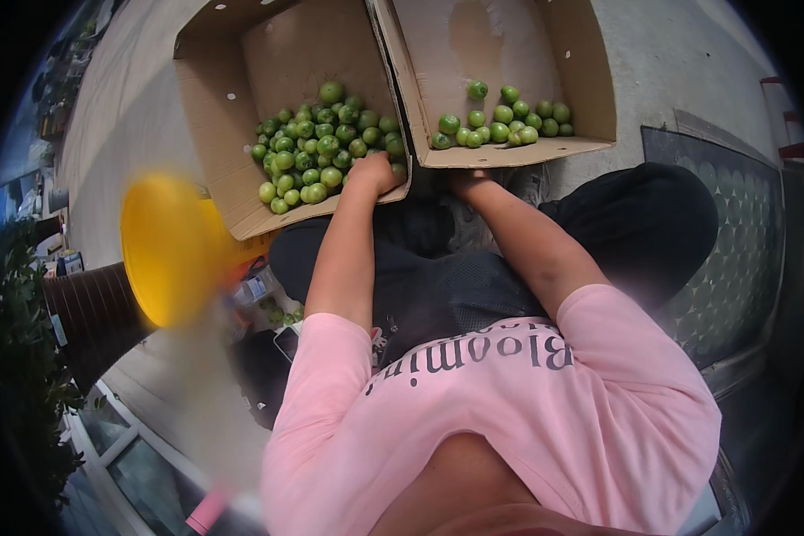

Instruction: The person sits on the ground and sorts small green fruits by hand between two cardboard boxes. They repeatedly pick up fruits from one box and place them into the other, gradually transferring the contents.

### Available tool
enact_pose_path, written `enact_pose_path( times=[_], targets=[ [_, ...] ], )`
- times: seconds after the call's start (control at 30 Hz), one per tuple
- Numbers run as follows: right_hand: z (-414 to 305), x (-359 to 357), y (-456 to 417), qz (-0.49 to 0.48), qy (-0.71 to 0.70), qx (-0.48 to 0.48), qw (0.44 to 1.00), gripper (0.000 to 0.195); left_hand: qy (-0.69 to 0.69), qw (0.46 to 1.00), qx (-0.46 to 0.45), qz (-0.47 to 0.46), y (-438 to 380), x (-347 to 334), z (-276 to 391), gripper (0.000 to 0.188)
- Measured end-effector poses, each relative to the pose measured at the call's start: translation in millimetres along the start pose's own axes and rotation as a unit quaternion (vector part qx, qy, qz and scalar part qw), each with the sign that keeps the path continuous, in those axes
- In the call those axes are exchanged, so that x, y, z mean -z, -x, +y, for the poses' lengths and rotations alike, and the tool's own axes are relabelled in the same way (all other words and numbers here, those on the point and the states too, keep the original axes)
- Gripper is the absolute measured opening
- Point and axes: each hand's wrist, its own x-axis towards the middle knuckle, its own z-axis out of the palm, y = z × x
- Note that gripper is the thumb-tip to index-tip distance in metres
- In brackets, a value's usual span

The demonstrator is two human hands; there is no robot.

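Observation:
My left hand (375, 173) reaches over the near edge of the left cardboard box (214, 114) and rests among the green tomatoes (305, 144) piled there; its fingers are hidden, so what it holds does not show. My right hand (470, 182) is at the outer side of the near wall of the right cardboard box (516, 155), mostly hidden beneath it. Fewer green tomatoes (502, 114) lie in that box, gathered towards its near side. The two boxes stand side by side, the left one tilted.
A blurred yellow round object (164, 251) hangs at the left, in front of a brown ribbed container (97, 315). Near my left leg are a plastic bottle (253, 289), a phone (287, 343) and several green fruits (283, 313). A dark panel with round shapes (723, 234) lies at right.

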Motion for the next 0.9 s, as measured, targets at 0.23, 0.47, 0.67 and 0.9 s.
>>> enact_pose_path(
  times=[0.23,0.47,0.67,0.9],
  targets=[
    [9.8,-37.3,-12.3,-0.044,-0.018,0.027,0.999,0.055,0.028,1.0,0.001,-0.014,-8.0,-3.5,-5.2,0.076],
    [-10.2,-3.0,2.5,-0.185,-0.185,0.016,0.965,0.055,0.093,0.995,-0.005,-0.02,9.4,4.5,-7.0,0.063],
    [3.6,-28.9,-9.0,-0.126,-0.106,0.054,0.985,0.054,0.124,0.988,-0.002,0.095,29.9,13.6,-2.9,0.061],
    [-49.3,42.0,10.1,-0.131,0.002,0.08,0.988,0.038,0.657,0.721,-0.035,0.216,86.1,17.0,-37.5,0.029]
  ],
)
